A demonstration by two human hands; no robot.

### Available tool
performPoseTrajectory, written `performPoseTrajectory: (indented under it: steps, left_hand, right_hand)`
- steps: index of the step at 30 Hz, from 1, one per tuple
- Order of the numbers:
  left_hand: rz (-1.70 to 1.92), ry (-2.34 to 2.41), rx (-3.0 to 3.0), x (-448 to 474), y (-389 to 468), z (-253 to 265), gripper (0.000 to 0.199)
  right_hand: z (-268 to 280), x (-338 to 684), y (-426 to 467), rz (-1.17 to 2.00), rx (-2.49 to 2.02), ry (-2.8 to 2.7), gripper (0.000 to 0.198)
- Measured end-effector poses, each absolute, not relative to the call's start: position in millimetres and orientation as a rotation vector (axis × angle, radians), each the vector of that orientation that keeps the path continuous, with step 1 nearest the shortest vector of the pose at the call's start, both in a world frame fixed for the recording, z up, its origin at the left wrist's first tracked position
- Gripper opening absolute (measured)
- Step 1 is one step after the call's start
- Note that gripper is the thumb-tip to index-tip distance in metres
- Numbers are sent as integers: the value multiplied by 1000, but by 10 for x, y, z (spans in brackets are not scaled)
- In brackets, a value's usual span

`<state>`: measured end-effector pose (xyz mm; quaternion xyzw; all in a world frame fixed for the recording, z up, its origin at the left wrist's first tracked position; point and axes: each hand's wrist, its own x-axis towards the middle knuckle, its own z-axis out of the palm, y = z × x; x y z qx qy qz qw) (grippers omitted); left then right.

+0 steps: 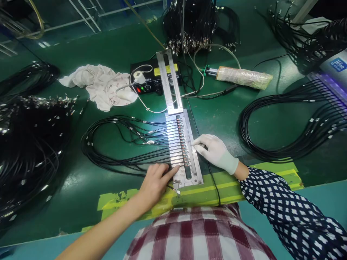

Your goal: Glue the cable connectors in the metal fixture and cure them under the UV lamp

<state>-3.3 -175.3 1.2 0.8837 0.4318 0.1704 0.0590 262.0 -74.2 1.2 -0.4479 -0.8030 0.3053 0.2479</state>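
A slotted metal plate [195, 164] lies before me, with a row of black cables [127, 157] across its left side and their stripped ends along the slot. My left hand [154, 182] is bare and rests at the plate's lower left; one digit stretches onto the plate beside the lowest cables, while the other fingers bend over the cables, partly hidden. Below it a loose cable end [177, 192] with a metal tip sticks out. My right hand [215, 151], in a white glove, pinches at the plate's right edge; what its fingertips hold is too small to make out.
Beyond the plate are a second slotted metal bar [163, 77], a black control box [148, 83] and a white cloth [104, 85]. A wrapped tool [244, 76] lies behind my right hand. Cable bundles [29, 144] sit left; looped cables [249, 141] run into a lit device [336, 68] at right.
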Motion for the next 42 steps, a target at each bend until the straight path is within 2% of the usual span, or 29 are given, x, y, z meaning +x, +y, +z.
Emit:
performPoseTrajectory:
  steps: [8,15,18,24,32,42]
  left_hand:
    - [505,1269,2514,-105,-1841,85,45]
    - [426,1340,2313,-263,-1970,159,16]
    - [504,1320,2291,-283,-1956,137,9]
    - [932,1297,2287,-264,-1877,189,24]
    - [568,1070,2556,43,-1683,110,34]
    - [496,965,2756,47,-1592,122,35]
  right_hand:
    - [36,2603,-793,859,-1276,-2168,11]
    - [24,2666,-973,859,-1223,-2181,12]
    - [26,2652,-968,869,-1237,-2165,12]
    - [44,2629,-943,882,-1260,-2165,13]
    - [29,2639,-936,861,-1244,-2176,12]
    - [35,2644,-925,857,-1212,-2180,12]
